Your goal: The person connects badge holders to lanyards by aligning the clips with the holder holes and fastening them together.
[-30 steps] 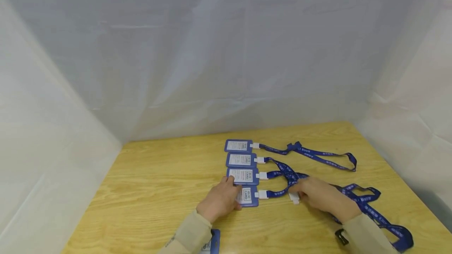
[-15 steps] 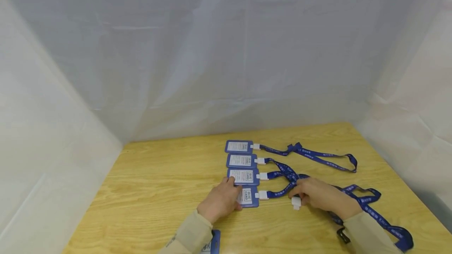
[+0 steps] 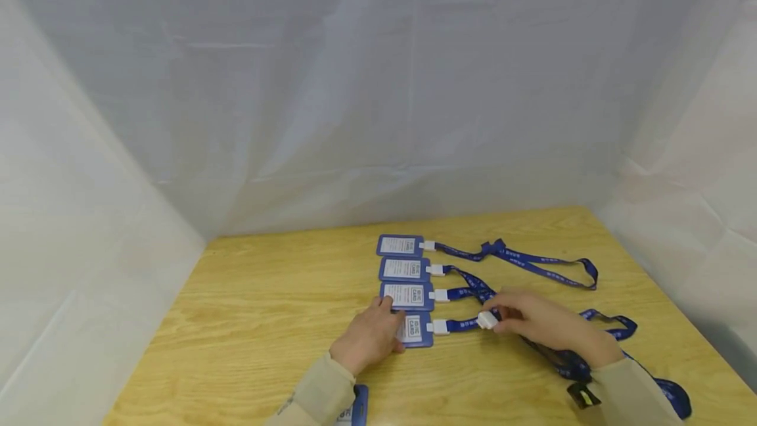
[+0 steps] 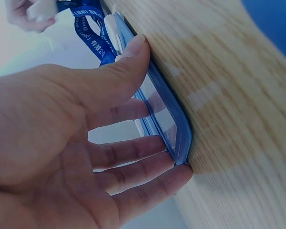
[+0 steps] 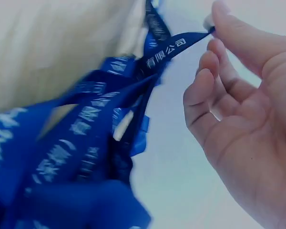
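Four-sided blue ID badge holders lie in a column on the wooden table (image 3: 284, 307), each joined by a white clip to a blue lanyard. My left hand (image 3: 368, 335) holds the nearest badge holder (image 3: 418, 329) of the column by its edges, covering its left end. In the left wrist view, thumb and fingers (image 4: 133, 157) reach around that holder's rim. My right hand (image 3: 535, 321) pinches a loose lanyard by its white clip (image 3: 487, 319), raised a little over the table. Its blue strap (image 5: 167, 52) runs taut from the fingertips in the right wrist view.
Another blue badge holder (image 3: 360, 406) lies at the near edge, partly behind the left sleeve. Lanyard straps (image 3: 618, 327) are heaped under and beside the right forearm. One lanyard (image 3: 550, 268) stretches out at the far right. Pale sheeting (image 3: 378, 84) encloses the table.
The right hand has lifted the white clip from the table and turned it toward the badge column, drawing its strap along. The left hand stays in place.
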A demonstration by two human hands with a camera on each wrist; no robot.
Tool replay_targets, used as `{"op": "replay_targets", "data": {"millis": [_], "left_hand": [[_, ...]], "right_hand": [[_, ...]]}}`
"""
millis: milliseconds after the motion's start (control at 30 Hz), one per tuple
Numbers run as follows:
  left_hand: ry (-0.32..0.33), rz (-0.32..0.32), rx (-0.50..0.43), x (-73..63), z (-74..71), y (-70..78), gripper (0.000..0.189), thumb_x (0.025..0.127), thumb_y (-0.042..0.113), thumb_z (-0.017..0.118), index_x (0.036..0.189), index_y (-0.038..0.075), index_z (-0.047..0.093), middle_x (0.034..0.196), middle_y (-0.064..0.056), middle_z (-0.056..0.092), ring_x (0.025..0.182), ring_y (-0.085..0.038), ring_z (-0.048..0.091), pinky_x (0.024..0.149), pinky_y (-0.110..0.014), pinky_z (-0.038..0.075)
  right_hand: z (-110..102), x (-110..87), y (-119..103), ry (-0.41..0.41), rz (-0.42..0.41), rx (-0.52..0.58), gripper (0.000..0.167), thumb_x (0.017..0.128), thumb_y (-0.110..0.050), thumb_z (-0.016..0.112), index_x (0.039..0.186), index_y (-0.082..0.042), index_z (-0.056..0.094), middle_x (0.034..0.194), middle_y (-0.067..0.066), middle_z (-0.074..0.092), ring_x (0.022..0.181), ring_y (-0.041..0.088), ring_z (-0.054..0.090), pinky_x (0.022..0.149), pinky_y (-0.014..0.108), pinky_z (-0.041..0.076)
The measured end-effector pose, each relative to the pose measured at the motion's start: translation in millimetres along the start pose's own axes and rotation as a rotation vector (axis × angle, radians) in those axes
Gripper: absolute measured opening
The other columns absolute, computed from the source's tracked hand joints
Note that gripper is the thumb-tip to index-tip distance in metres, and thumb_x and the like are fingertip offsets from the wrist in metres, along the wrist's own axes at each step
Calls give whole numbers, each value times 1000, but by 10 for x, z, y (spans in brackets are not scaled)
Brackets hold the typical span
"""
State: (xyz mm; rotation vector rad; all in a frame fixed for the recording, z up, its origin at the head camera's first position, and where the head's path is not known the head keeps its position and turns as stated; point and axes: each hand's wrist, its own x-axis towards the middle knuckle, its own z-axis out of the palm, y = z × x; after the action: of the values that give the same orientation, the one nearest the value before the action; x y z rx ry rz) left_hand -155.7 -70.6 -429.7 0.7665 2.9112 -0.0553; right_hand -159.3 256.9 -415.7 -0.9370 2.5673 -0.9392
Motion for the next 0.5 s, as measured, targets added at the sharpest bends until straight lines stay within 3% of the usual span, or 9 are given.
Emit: {"op": "replay_targets", "data": {"millis": [267,500], "left_hand": [[-5,-10,-13,-4,9,-6,56,86,44,77,131,12,67,114,-9,59,100,-19,52,85,-34,57],[10,-1,-19,-10,20,-16,57,85,44,77,130,11,67,111,-8,58,96,-18,49,82,-32,55]], "right_hand": [[-138,-74,-151,139,16,-28,43,102,-42,57,136,-16,59,132,5,61,104,16,64,80,28,57],[-221,-112,-305,266,8,-5,37,101,-31,62,134,-14,62,124,4,67,101,13,66,77,28,59]]}}
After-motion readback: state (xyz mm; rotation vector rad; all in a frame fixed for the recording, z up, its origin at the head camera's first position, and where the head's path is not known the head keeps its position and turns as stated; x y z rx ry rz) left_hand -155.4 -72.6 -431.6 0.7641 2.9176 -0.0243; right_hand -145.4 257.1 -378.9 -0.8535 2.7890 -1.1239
